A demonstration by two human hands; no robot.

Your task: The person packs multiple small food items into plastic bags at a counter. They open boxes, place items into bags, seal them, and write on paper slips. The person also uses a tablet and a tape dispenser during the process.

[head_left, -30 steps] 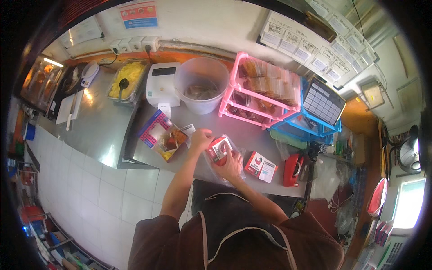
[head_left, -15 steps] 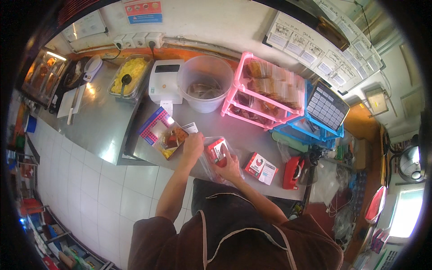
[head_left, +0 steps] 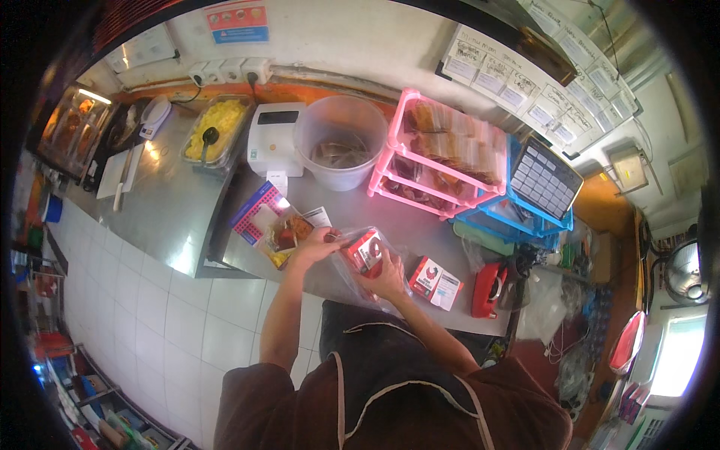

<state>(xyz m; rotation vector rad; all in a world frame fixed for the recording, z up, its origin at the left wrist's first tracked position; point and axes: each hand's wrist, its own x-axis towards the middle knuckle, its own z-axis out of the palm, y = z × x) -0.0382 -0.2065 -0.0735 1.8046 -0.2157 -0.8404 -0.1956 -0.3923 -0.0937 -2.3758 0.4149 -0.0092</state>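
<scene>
red-white packet in clear bag

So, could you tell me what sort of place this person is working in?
Probably a small food shop's packing counter: a steel counter, a tray of yellow food, a pink rack of bagged snacks, and both hands on a clear bag.

Daylight floods the scene evenly, bright but soft. The steel counter throws back white glare patches near its front edge and beside the yellow-food tray. A lit display case glows warm at the far left. The window at the lower right is blown out. Fisheye distortion bends the wall and the pink rack, and a black vignette rings the frame. The rim is smeared; the centre is fairly sharp.
</scene>
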